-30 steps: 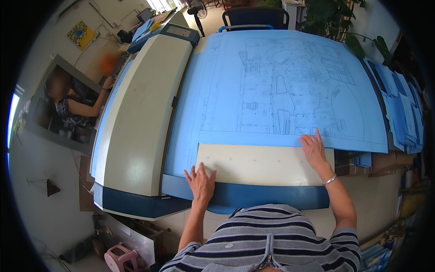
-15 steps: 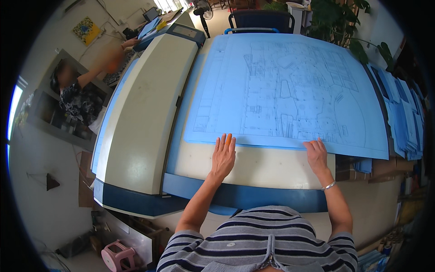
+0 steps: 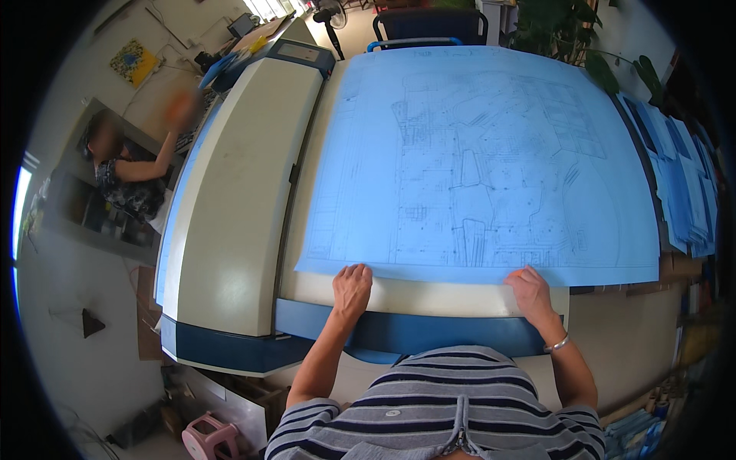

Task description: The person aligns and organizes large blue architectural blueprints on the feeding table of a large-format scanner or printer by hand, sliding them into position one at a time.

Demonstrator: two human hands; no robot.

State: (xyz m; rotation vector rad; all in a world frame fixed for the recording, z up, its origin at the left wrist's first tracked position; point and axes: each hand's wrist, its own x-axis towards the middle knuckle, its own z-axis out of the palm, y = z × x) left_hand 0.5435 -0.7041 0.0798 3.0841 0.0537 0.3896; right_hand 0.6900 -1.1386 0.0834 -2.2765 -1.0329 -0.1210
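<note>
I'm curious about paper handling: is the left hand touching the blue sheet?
Touching: the head view shows the left hand with bent fingers on the near edge of the blue sheet.

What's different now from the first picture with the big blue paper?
The blue sheet slid toward the person. The left hand, spread open before, now grips its near edge; the right hand, also at that edge, came nearer the person too. The beige machine stayed put.

Blue drawing (image 3: 483, 169) on cream table (image 3: 437, 300)
</note>
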